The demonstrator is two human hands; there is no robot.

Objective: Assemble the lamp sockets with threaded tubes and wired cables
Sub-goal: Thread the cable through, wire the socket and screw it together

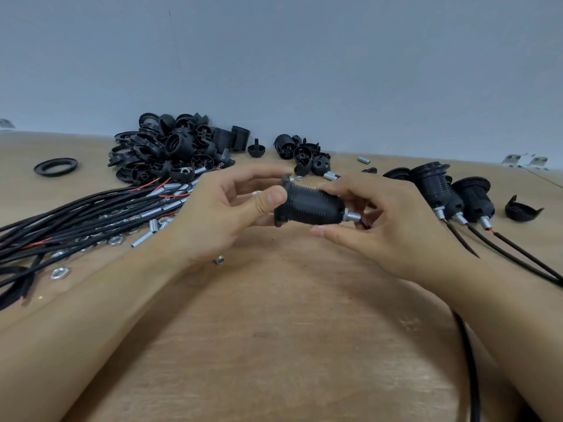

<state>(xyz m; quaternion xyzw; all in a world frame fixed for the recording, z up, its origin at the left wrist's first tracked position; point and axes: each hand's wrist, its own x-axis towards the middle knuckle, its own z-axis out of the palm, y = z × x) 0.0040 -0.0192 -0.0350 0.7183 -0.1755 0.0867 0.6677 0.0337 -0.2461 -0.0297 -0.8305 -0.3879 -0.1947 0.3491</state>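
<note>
The one camera sits on my head, looking forward and down over my forearms across the wooden tabletop (289, 345) toward the grey wall (304, 56). It is close: my left hand (225, 211) and right hand (387, 226) fill mid-frame, and the wide lens bends the tabletop's far edge.

One socket (309, 205) sits in two hands; three finished sockets (451, 193) lie right; one loose ring (55, 166); perhaps a dozen cables (76, 214).
</note>
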